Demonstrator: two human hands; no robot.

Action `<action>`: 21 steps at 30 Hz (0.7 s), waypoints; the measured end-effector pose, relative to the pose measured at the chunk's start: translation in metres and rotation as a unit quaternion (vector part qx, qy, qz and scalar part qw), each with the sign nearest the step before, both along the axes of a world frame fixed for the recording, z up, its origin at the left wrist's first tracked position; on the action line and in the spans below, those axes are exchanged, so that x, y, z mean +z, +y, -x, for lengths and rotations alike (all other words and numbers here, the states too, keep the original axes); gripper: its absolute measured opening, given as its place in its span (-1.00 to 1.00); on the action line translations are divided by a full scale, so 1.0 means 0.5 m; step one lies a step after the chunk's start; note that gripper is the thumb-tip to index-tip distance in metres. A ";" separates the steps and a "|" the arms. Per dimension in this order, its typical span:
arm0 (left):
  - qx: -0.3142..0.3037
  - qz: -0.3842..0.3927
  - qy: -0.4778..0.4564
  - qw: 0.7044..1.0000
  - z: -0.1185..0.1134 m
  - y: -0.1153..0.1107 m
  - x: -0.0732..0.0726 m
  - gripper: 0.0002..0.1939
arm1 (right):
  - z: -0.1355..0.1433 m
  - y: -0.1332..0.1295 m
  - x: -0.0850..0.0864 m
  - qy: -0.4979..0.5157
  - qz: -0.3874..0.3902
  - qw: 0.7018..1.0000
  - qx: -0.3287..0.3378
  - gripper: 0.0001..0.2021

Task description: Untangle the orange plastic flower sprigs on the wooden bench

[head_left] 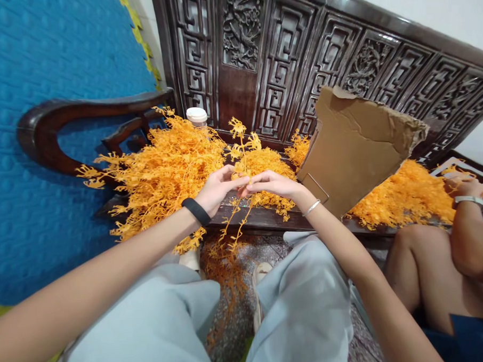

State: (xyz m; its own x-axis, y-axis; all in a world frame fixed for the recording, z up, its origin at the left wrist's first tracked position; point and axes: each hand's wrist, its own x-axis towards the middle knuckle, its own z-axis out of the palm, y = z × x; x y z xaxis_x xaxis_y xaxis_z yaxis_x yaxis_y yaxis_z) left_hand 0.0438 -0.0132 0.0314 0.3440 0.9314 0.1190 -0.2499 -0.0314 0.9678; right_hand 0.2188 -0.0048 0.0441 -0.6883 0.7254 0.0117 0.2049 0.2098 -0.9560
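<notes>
Both hands meet in the middle of the head view around one orange branched strand. My left hand, below a black wristband, pinches it from the left. From the right, my right hand, with a silver bangle at the wrist, closes its fingertips on the same strand. Frilly tips stick up above the fingers, and thin stems hang beneath them. A large orange heap lies to the left on the dark wooden bench. Just behind my right hand is a smaller orange pile.
A cardboard sheet leans on the bench at the right, beside another orange pile. A white-lidded cup stands behind the left heap. Another person's hand is at the far right. Orange scraps litter the floor.
</notes>
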 end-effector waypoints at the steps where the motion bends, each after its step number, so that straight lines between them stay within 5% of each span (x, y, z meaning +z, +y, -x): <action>1: 0.005 0.007 -0.013 1.000 0.000 0.001 0.001 -0.74 | 0.000 0.002 -0.001 0.012 0.002 1.000 -0.015 -0.77; 8: 0.016 0.037 -0.068 0.997 0.003 0.006 0.007 -0.73 | 0.003 0.009 0.002 0.142 -0.013 0.976 -0.162 -0.81; 13: -0.003 0.032 -0.054 0.998 0.003 0.008 0.002 -0.74 | 0.009 0.009 -0.003 0.114 -0.015 0.984 -0.136 -0.69; 21: 0.000 0.059 -0.043 0.997 0.005 0.007 0.011 -0.73 | 0.007 0.012 -0.005 0.148 -0.038 0.973 -0.176 -0.82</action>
State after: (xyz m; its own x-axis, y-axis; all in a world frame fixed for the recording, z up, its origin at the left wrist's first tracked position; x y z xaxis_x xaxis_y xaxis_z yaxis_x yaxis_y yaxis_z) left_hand 0.0415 -0.0099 0.0367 0.3379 0.9404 0.0387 -0.3330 0.0810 0.9395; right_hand 0.2154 0.0013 0.0418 -0.3562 0.9045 0.2346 -0.0048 0.2493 -0.9684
